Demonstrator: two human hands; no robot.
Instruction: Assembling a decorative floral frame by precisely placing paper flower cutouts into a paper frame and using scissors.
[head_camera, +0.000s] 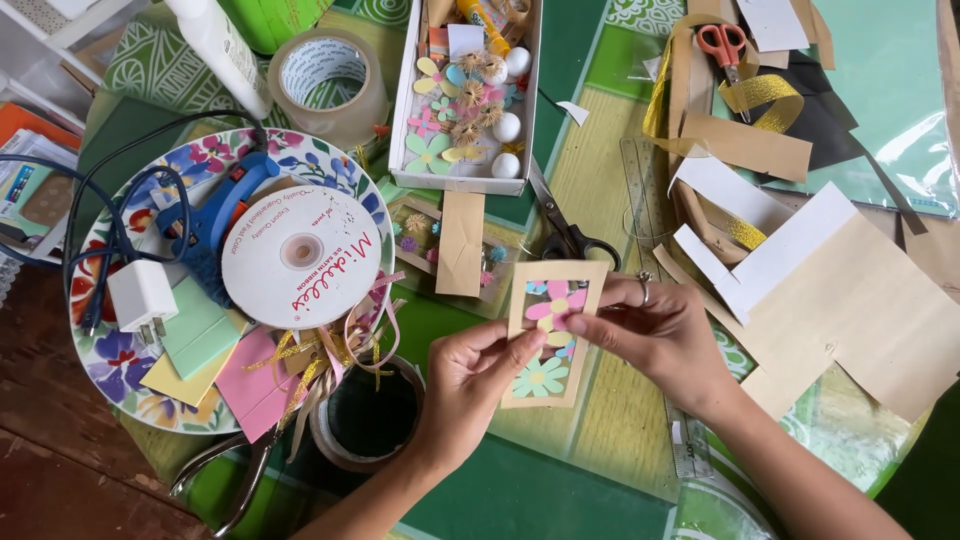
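Observation:
A tan cardboard frame (592, 283) with paper flowers in pink, yellow, blue and green inside its window is held upright over the table. My left hand (470, 385) pinches its lower left edge with thumb and forefinger. My right hand (660, 335), a ring on one finger, grips the frame's right side, its fingertips pressing on the pink flower. A second decorated cardboard frame (412, 235) lies flat just beyond, partly under a tan card strip (461, 243).
A white box (412, 90) of paper flowers and white balls sits at the back. Black scissors (566, 235) lie near it. A floral plate (130, 385) on the left holds a blue glue gun (215, 220), ribbon spool (300, 255), charger and coloured cards. Cardboard scraps, a ruler and orange scissors (722, 45) lie right.

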